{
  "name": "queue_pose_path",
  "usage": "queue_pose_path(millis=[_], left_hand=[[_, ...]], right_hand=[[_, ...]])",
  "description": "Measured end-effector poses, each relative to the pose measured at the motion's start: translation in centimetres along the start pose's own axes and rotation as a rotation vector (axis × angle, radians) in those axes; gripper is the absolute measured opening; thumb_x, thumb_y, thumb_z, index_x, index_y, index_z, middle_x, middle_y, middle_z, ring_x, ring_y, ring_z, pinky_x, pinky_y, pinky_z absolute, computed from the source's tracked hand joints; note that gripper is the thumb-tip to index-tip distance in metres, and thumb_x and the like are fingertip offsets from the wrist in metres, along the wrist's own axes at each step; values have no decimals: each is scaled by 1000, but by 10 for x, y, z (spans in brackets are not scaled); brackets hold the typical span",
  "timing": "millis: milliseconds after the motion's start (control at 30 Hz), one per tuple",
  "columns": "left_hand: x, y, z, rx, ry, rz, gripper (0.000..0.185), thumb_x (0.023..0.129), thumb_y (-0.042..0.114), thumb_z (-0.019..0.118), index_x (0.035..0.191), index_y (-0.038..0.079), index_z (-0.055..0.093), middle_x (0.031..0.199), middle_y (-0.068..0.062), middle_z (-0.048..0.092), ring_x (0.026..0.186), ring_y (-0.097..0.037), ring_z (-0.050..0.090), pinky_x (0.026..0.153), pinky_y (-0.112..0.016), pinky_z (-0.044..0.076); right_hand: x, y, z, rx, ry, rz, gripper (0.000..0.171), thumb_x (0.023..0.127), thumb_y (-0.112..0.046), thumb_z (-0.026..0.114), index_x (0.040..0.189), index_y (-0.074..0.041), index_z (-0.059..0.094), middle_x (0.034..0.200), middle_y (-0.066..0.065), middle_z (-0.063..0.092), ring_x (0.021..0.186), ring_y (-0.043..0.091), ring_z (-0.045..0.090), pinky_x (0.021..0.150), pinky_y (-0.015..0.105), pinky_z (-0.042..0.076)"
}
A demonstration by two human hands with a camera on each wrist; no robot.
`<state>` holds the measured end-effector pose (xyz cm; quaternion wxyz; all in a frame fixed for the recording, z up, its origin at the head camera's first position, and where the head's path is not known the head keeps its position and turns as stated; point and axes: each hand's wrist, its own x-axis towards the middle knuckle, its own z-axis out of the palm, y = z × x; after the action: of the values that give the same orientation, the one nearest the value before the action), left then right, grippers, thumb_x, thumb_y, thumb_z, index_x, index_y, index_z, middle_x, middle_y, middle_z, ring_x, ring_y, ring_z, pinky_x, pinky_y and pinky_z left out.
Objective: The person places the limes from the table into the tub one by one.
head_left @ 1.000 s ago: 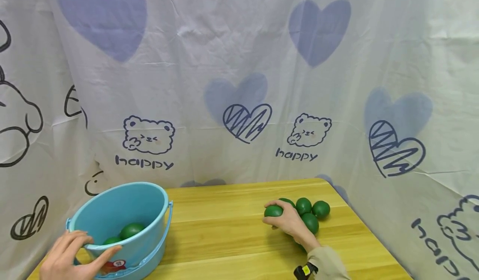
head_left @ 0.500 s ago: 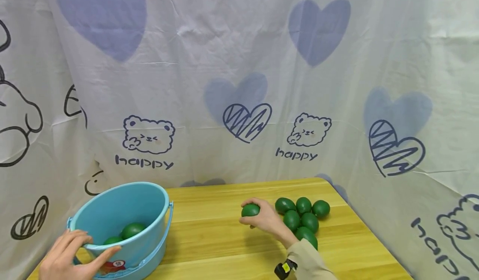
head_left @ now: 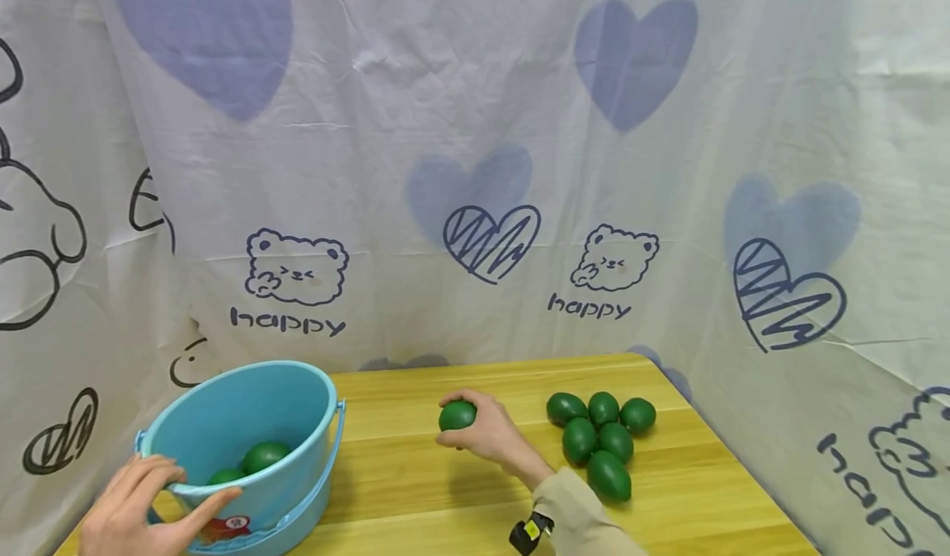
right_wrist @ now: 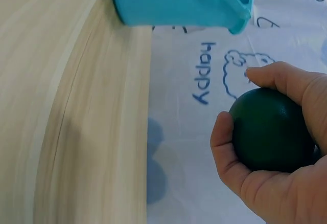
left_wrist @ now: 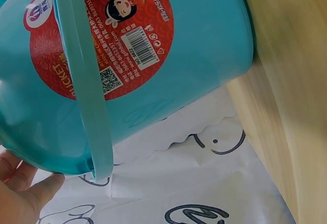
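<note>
Green ball (head_left: 456, 416) sits in the right hand (head_left: 486, 434), above the middle of the wooden surface (head_left: 416, 490) in the head view; the fingers wrap it from behind. At 3 o'clock of that hand a cluster of six green balls (head_left: 599, 440) lies on the wood, apart from it. At 9 o'clock stands the blue bucket (head_left: 245, 449) with green balls inside (head_left: 261, 457), its near rim pinched by the left hand (head_left: 137, 515).

Left wrist view: the bucket's wall (left_wrist: 204, 55) with a red label (left_wrist: 110, 40) and its handle (left_wrist: 84, 86); the left hand's (left_wrist: 20, 193) thumb presses the rim at 7 o'clock.

Right wrist view: the right hand's (right_wrist: 278, 178) fingers (right_wrist: 286, 78) and thumb curl round the ball (right_wrist: 271, 129), with the bucket (right_wrist: 179, 1) at 11 o'clock.
</note>
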<state>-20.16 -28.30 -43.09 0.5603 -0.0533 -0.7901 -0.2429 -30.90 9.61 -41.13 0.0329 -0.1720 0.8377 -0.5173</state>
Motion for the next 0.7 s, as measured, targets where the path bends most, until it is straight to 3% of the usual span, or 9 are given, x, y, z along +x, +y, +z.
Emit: queue_pose_path(millis=[233, 367, 533, 700], left_hand=[[1, 0, -1, 20, -15, -13, 63, 30, 33, 99, 72, 2, 64, 79, -15, 63, 84, 10, 37, 88, 2, 21], [1, -1, 0, 6, -1, 12, 63, 31, 35, 99, 71, 1, 64, 78, -16, 63, 84, 10, 37, 89, 3, 21], [1, -2, 0, -3, 0, 7, 63, 31, 33, 99, 71, 1, 64, 78, -16, 63, 86, 13, 36, 89, 3, 21], [-1, 0, 1, -11, 7, -4, 63, 30, 33, 100, 72, 1, 64, 79, -16, 63, 87, 15, 34, 89, 2, 22]], right_hand=[[5, -20, 17, 6, -45, -38, 51, 76, -9, 77, 123, -20, 61, 119, 11, 58, 91, 23, 59, 72, 38, 53], [8, -36, 26, 11, -57, -74, 58, 73, -3, 76, 126, -19, 56, 119, 9, 58, 91, 20, 58, 72, 35, 53], [12, -55, 39, 20, -65, -99, 61, 73, -5, 77, 127, -17, 52, 120, 7, 56, 91, 17, 58, 72, 33, 53], [17, -72, 52, 7, -78, -125, 58, 73, -11, 81, 126, -21, 58, 116, 3, 59, 90, 13, 59, 73, 28, 53]])
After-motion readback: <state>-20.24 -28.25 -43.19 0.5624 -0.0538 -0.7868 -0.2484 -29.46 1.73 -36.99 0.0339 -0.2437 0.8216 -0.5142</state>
